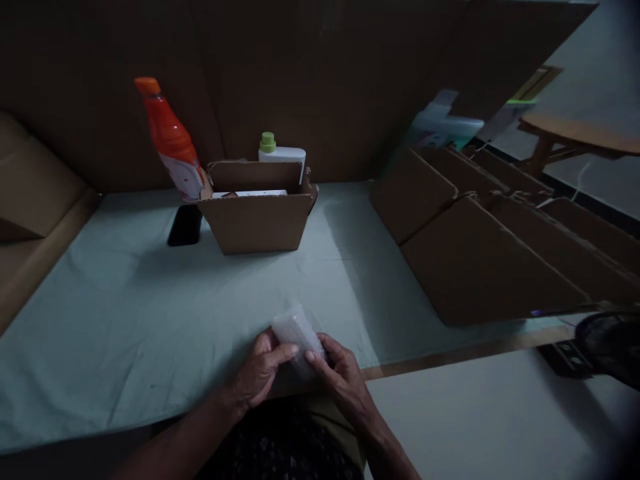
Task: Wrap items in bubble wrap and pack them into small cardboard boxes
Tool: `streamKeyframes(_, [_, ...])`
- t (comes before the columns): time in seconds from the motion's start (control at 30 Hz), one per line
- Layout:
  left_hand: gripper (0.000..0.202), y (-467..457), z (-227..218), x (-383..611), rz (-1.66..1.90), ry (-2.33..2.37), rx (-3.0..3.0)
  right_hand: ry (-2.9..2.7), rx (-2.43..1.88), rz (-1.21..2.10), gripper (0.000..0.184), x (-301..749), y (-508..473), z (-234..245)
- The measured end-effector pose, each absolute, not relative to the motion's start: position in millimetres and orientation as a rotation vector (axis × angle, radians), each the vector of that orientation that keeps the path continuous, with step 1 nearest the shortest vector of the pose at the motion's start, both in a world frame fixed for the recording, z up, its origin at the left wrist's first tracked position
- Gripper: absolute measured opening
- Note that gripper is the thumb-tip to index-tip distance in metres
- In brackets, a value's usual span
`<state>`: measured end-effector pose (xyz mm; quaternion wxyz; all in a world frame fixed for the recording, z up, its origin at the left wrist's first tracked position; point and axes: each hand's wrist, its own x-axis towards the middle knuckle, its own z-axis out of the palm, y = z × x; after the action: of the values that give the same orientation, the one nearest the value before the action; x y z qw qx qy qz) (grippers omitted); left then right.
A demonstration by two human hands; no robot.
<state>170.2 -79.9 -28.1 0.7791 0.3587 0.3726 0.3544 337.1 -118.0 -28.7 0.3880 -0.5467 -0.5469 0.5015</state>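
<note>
Both my hands meet at the near edge of a table covered in pale green cloth (125, 313). My left hand (260, 373) and my right hand (340, 373) are closed round a small clear plastic packet (296, 331), fingers pinching it from either side. The packet sticks up a little beyond my fingertips. What is inside it is too dim to make out.
An open cardboard box (257, 213) stands at the back centre with a white bottle with a green cap (280, 152) behind it. An orange spray bottle (173, 143) leans at its left, above a dark object (185, 225). Flattened cardboard sheets (480, 253) lie to the right.
</note>
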Motion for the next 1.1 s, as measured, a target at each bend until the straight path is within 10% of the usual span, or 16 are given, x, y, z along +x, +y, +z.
streamKeyframes(0.23, [0.036, -83, -28, 167, 0.894, 0.865, 0.85, -1.727, -1.574, 0.743, 0.034, 351, -118, -21])
streamKeyframes(0.47, [0.052, -84, -20, 159, 0.854, 0.922, 1.183, -1.583, -1.307, 1.15, 0.069, 345, -99, -14])
streamKeyframes(0.73, [0.079, -82, -35, 160, 0.862, 0.848, 1.035, -0.987, -1.284, 1.304, 0.055, 296, -93, -22])
streamKeyframes(0.97, [0.033, -67, -25, 147, 0.749, 0.92, 1.202, -1.287, -1.41, 1.229, 0.05, 325, -76, -15])
streamKeyframes(1.1, [0.04, -56, -17, 134, 0.619, 1.032, 1.464, -1.686, -1.41, 1.066, 0.057, 350, -70, -6])
